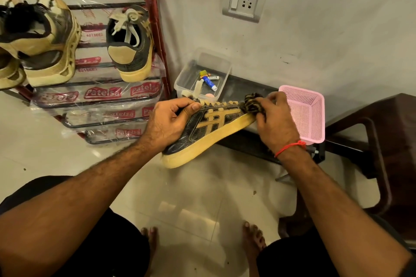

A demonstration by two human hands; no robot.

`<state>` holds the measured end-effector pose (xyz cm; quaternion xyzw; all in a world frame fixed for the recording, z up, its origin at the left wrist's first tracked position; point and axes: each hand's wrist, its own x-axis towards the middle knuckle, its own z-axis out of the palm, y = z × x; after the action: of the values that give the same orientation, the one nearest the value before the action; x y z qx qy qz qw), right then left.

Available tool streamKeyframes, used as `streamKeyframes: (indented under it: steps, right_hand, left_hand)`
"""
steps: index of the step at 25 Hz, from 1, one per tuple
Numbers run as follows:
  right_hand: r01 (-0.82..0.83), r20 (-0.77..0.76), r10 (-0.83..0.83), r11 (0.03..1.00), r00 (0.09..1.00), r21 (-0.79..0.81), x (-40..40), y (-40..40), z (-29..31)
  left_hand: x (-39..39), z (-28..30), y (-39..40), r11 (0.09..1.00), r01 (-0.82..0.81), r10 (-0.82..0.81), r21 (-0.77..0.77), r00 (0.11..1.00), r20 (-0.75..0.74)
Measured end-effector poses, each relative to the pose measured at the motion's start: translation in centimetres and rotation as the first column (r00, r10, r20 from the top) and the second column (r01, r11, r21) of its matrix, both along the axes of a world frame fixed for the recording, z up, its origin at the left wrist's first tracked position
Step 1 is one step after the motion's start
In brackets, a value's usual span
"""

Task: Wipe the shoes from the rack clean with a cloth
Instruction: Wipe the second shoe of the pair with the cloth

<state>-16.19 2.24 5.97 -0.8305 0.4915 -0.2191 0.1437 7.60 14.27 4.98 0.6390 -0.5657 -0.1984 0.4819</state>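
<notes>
Shiny pale tile floor (191,198), scuffed white wall (315,29) with a socket (245,0); left hand (167,119) curled tight round the heel of a black and tan shoe (207,128) held over the floor; right hand (278,119) pinching a cloth (253,102) on its toe; rack (101,96) wrap reads "Patelsa".

The rack (90,101) stands left of the tub (191,74); the basket (308,114) sits right of it, the held shoe (209,128) in front, 3 shoes on the rack.
</notes>
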Motion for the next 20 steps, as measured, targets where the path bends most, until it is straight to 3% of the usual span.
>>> streamKeyframes:
  steps: [2, 6, 14, 18, 20]
  right_hand:
    - [-0.136, 0.094, 0.135, 0.991, 0.986, -0.004, 1.6, 2.4, -0.3]
    - [-0.393, 0.277, 0.374, 0.919, 0.885, 0.016, 5.1, 7.1, -0.1]
    - [-0.741, -0.084, 0.737, 0.659, 0.670, -0.128, 5.5, 10.8, -0.1]
    - [-0.469, 0.060, 0.486, 0.864, 0.872, -0.181, 4.6, 5.1, -0.2]
    - [-0.473, 0.127, 0.493, 0.867, 0.861, -0.156, 4.8, 5.8, -0.2]
  left_hand:
    - [-0.2, 0.1, -0.1, 0.998, -0.027, 0.031, 0.063, 0.997, -0.073]
    - [-0.8, 0.7, -0.5, 0.974, 0.012, 0.077, 0.226, 0.921, -0.381]
    - [0.6, 1.2, -0.6, 0.925, 0.024, 0.165, 0.380, 0.875, -0.456]
    - [0.2, 1.9, -0.7, 0.921, 0.010, 0.183, 0.390, 0.872, -0.455]
    - [0.3, 2.1, -0.6, 0.924, 0.004, 0.184, 0.383, 0.872, -0.453]
